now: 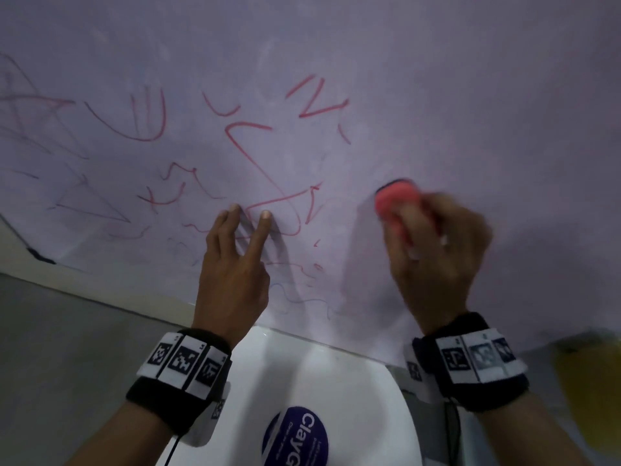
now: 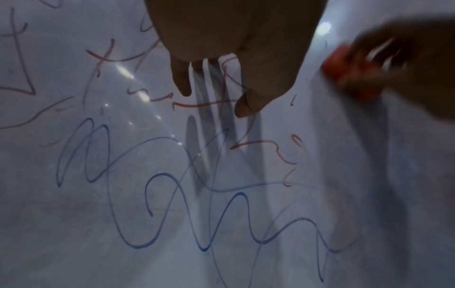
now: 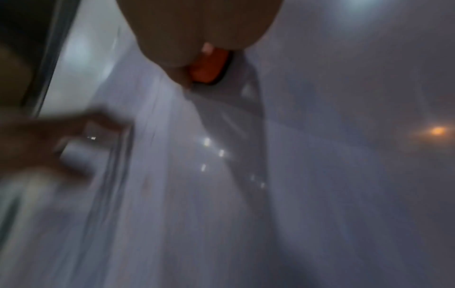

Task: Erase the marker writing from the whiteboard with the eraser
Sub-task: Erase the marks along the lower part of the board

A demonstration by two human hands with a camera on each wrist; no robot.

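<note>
Right hand (image 1: 440, 260) is curling fingers and thumb around the eraser (image 1: 398, 205), wrapped over its back half, and pressing the dark felt face onto the whiteboard (image 1: 470, 95). Hand and eraser are blurred, so exact finger placement is unclear. The eraser is looking small, light and rigid-bodied with a soft pad; probably best held by the sides, as here, so the pad is sitting flat. The glossy board is likely letting it slide easily. Just left of the grip, the red marker writing (image 1: 265, 169) is lying unerased; blue scribbles (image 2: 172, 194) are sitting lower left of it. Right of the grip the board is looking wiped. Left hand (image 1: 232, 274) is holding nothing, straight fingertips (image 1: 265, 215) touching the board among the red lines.
</note>
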